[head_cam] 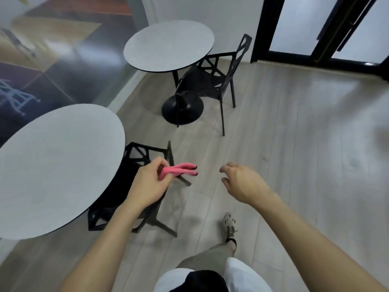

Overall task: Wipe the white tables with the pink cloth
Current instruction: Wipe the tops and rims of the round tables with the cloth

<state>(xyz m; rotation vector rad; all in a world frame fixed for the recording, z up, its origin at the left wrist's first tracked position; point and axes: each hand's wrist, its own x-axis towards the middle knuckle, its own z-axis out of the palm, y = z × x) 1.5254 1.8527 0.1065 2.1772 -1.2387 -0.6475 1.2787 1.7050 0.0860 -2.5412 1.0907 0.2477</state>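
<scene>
At 9 o'clock of your loosely curled, empty right hand [242,184], your left hand [147,184] pinches the soft folded pink cloth [179,170] beside the round matte near table [52,169].

A pale grey wood-plank floor [294,144] spreads to a white wall [227,17] far off. One black angular open-frame chair [219,81] stands far, a second chair [147,157] near left. Black-framed frosted glass doors [294,24] far right; glossy reflective wall [52,60] left

place: café-style seating area | cues: round tables [168,45], black chairs [216,79], wood-look floor [294,144]
</scene>
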